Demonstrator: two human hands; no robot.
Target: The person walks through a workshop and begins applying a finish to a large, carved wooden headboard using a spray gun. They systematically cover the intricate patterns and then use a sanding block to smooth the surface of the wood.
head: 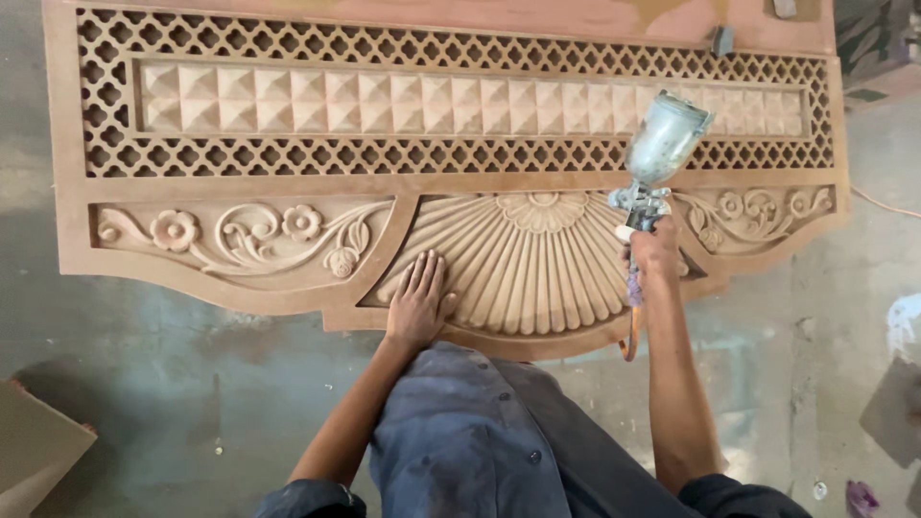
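We look down from a head camera at a large carved wooden panel (240,187) lying flat on a grey concrete floor (144,403). Our left hand (419,299) rests palm down, fingers spread flat, on the ribbed fan carving (537,264) at the panel's lower middle — it holds nothing. Our right hand (654,251) is wrapped tight around the grip of a spray gun (657,158), whose metal cup tilts up and to the right above the fan's right edge; we cannot tell whether the trigger is pressed.

We judge the step in hand to be coating the carving, with the gun held just above the wood. A next pass would call for a steady sweep along the ribs, and the bracing hand lies on the very surface being covered.

A hose (631,331) hangs from the gun's handle toward our blue trousers (470,441). Lattice fretwork (288,153) and a row of pyramid studs (384,101) fill the upper panel; floral scrolls (249,235) flank the fan. A board corner (34,451) sits at lower left, well apart.
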